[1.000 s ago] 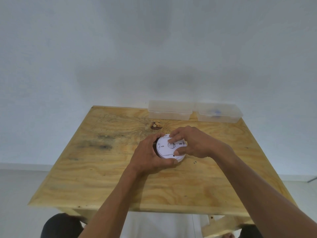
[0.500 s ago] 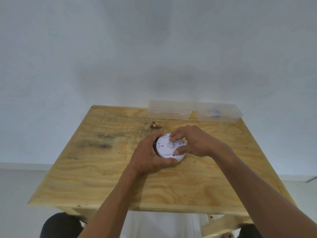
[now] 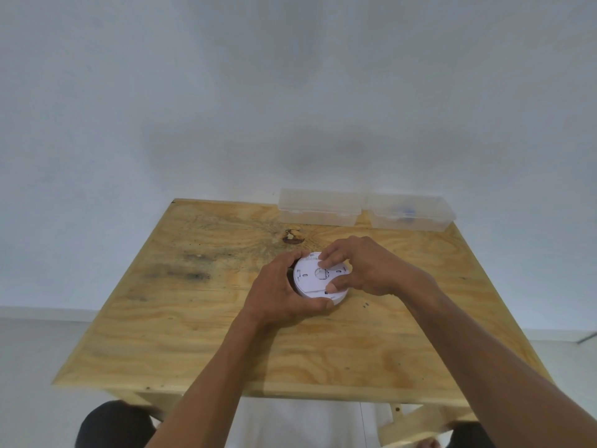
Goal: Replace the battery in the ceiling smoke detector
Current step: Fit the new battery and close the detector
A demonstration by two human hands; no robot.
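Note:
A round white smoke detector (image 3: 310,279) lies back side up near the middle of the wooden table (image 3: 181,321). My left hand (image 3: 279,291) wraps its left and front rim, thumb along the near edge. My right hand (image 3: 365,265) rests on top from the right, with fingertips on the back plate and the thumb pressing near a small dark slot at the front right. The detector's right side is hidden under that hand. No battery is visible.
Two clear plastic boxes stand against the wall at the table's far edge: one (image 3: 319,206) looks empty, the other (image 3: 412,212) holds something blue. A dark knot (image 3: 292,237) marks the wood just behind the detector. My knees show below the near edge.
Both hands stay on the detector. My right fingers have shifted slightly over its back plate; the detector remains in the same place.

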